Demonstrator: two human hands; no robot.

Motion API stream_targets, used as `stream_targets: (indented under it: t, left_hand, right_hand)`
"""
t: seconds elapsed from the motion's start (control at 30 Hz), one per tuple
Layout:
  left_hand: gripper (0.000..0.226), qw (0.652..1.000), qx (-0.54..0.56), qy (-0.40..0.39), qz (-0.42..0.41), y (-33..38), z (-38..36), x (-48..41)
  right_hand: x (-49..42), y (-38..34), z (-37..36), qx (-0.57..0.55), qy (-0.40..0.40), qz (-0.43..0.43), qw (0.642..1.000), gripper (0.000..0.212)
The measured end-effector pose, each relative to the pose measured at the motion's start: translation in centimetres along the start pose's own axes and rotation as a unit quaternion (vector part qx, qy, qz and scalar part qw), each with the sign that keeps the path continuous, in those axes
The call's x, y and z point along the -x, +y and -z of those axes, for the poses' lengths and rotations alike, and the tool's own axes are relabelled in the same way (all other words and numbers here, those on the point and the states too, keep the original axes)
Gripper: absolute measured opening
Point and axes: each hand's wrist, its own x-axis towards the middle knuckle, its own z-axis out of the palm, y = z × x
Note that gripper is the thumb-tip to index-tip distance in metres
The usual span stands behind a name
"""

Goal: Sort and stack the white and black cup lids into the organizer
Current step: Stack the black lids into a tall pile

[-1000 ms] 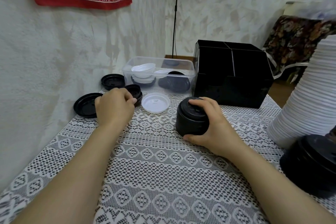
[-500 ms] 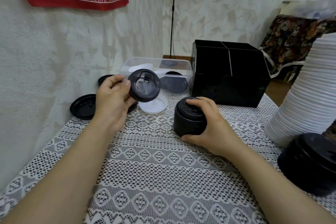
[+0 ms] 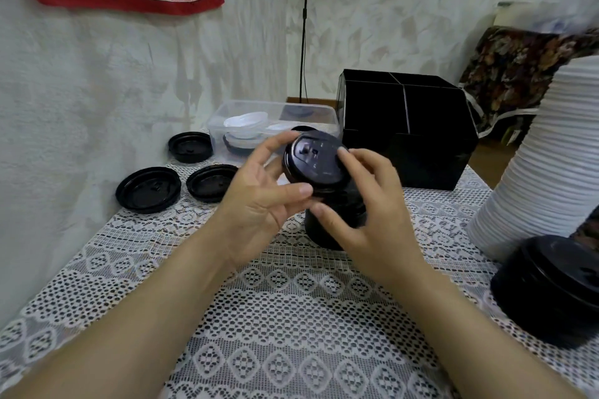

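Observation:
Both hands hold a single black lid [image 3: 316, 162] tilted in the air over the table's middle. My left hand [image 3: 259, 197] pinches its left rim between thumb and fingers, and my right hand [image 3: 363, 204] grips its right rim. Right under the lid stands a short stack of black lids [image 3: 337, 223], partly hidden by my right hand. The black organizer [image 3: 408, 136] with its divided compartments sits behind them. Three black lids lie upside down at the left: one [image 3: 148, 189], a second [image 3: 211, 182], a third [image 3: 190, 146].
A clear plastic bin [image 3: 275, 116] with white and black lids stands left of the organizer. A tall stack of white lids [image 3: 544, 168] rises at the right, with another black lid stack [image 3: 551, 288] in front of it. A wall runs close along the left.
My left hand carried the black lid rightward over the stack. My right hand let go of the stack and rose to take the lid's other side.

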Motion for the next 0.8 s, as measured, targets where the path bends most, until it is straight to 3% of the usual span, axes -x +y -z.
stream_targets:
  t: [0.17,0.37,0.5,0.57,0.63,0.7,0.8]
  left_hand:
    - [0.014,0.999,0.020,0.018,0.020,0.2,-0.5,0.2]
    - [0.045,0.999,0.042,-0.028,0.017,-0.3,-0.1,0.2]
    - [0.050,0.996,0.054,-0.067,0.026,-0.5,-0.2,0.3]
    - [0.048,0.998,0.050,-0.034,0.000,-0.4,-0.1,0.1]
    - [0.043,0.997,-0.029,0.056,-0.050,0.0,0.3,-0.3]
    - [0.045,0.972,-0.181,0.128,-0.075,-0.1,0.9,-0.4]
    - [0.058,0.941,-0.328,0.087,-0.003,-1.4,1.5,-0.3]
  right_hand:
    - [0.1,-0.4,-0.3,-0.081,-0.004,-0.034,0.996,0.080]
    - [-0.1,-0.7,-0.1,-0.077,0.059,-0.021,0.995,0.086]
    - [-0.2,-0.7,-0.2,-0.102,0.058,-0.041,0.992,0.082]
    - [-0.4,-0.4,0.1,-0.136,0.077,-0.048,0.987,0.073]
    - [-0.8,0.6,0.9,-0.170,0.111,-0.076,0.976,0.067]
    - [-1.1,1.9,1.8,-0.196,0.121,-0.120,0.966,0.063]
    - [-1.2,3.1,2.3,-0.216,0.062,-0.145,0.964,0.054]
